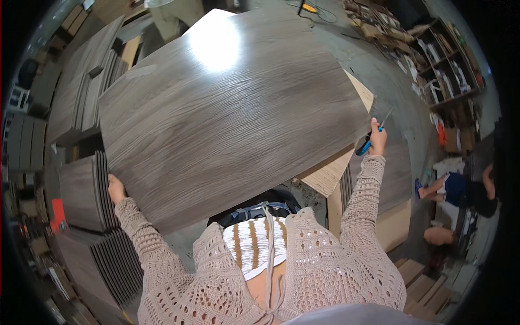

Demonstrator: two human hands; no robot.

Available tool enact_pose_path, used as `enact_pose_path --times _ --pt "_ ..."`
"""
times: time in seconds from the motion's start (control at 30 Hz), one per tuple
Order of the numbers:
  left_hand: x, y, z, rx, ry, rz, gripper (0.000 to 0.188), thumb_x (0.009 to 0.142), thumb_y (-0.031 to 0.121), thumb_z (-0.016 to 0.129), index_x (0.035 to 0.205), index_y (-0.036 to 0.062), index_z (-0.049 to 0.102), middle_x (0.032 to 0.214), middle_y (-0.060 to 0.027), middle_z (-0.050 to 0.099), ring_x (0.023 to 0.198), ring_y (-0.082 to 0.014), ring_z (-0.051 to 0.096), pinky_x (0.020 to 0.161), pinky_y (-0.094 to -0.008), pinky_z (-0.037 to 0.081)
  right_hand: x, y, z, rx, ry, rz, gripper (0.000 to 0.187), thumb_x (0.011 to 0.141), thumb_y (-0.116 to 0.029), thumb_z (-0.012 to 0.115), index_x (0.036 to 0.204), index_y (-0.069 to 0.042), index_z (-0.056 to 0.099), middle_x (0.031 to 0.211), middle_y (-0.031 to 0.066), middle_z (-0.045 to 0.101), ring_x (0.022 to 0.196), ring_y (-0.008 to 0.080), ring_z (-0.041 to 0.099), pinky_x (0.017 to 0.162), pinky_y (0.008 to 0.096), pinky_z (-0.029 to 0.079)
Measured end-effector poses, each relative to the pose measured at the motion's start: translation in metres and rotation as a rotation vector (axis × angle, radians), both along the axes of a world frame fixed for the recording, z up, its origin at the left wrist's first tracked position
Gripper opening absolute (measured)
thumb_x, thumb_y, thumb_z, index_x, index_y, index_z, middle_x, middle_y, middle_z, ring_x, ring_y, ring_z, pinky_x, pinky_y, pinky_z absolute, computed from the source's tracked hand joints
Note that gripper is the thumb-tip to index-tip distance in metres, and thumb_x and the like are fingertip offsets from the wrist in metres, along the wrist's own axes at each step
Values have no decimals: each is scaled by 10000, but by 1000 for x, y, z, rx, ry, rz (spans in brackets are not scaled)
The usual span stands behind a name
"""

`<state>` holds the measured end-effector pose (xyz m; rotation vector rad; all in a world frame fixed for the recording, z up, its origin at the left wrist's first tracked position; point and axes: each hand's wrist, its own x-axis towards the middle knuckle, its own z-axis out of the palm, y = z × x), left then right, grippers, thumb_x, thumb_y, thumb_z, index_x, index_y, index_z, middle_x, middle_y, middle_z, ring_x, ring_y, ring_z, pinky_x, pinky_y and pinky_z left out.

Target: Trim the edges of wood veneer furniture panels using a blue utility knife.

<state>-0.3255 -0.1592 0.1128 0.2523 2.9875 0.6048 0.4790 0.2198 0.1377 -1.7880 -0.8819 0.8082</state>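
Observation:
A large grey-brown wood-grain board (238, 119) lies tilted across the middle, with a bright light reflected near its far edge. My left hand (115, 188) is closed on the board's left edge, its thumb on top. At the right corner, my right hand (378, 140) is closed round a slim pointed tool with a blue-and-black handle (364, 147); its thin blade sticks out beyond the fingers. This hand also touches the board's corner, though its fingers below are hidden. Under the board, pale wooden pieces (330, 176) stick out on the right.
Stacks of wood-grain panels (108, 265) stand at my left, with more panels (81, 103) farther back. Another panel stack (392, 179) is beside my right arm. A shelf (447, 65) stands far right. Another person (460, 189) is at the right. A bin (176, 13) stands beyond the board.

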Motion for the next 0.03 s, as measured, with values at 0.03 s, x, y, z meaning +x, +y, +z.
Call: enact_pose_path --times 0.03 --pt "21 13 11 -23 7 3 722 918 524 324 1269 -95 443 1313 -286 446 1270 -390 384 1062 -377 293 10 2 -7 54 213 152 387 835 -327 670 976 28 608 951 169 665 821 193 649 729 292 512"
